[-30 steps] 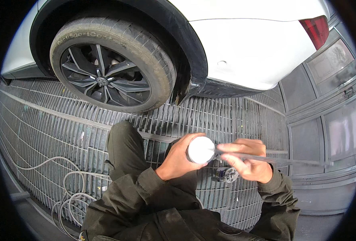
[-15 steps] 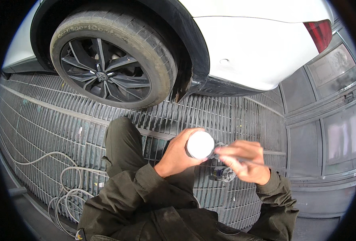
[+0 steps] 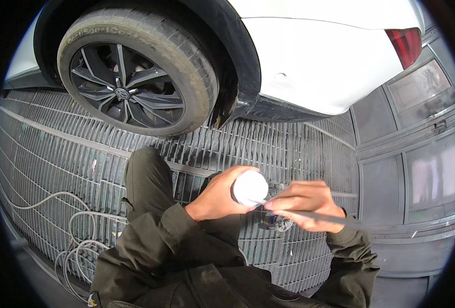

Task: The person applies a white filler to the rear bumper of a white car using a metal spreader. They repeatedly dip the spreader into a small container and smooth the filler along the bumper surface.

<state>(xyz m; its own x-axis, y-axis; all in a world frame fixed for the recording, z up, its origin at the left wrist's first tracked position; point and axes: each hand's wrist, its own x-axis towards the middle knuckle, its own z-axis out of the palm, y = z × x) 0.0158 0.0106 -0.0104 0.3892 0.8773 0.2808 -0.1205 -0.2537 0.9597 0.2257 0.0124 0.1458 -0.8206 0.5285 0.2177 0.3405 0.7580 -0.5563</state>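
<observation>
My left hand [image 3: 220,194] is wrapped round the side of a small cylindrical container [image 3: 251,187] with a round white top. Whether that white is a lid or the contents, I cannot tell. Between bent fingers, my right hand [image 3: 307,204] grips a long, thin grey stick [image 3: 322,216]. Its pale tip reaches the near right part of the white top, and its other end runs out past my right wrist, blurred. Partly hidden below my right hand, greyish objects [image 3: 276,222] rest on the floor; their kind is unclear.
A white car [image 3: 304,61] stands ahead, its rear wheel [image 3: 122,93] at far left and its red tail light [image 3: 405,47] at right. Metal floor grating [image 3: 84,133] lies underfoot. A coiled hose [image 3: 76,246] lies at left. Grey panels [image 3: 409,179] with windows line the right side.
The stick's tip has come to the container's white top; before, it was at the right rim. The view has shifted slightly, and my left hand still holds the container.
</observation>
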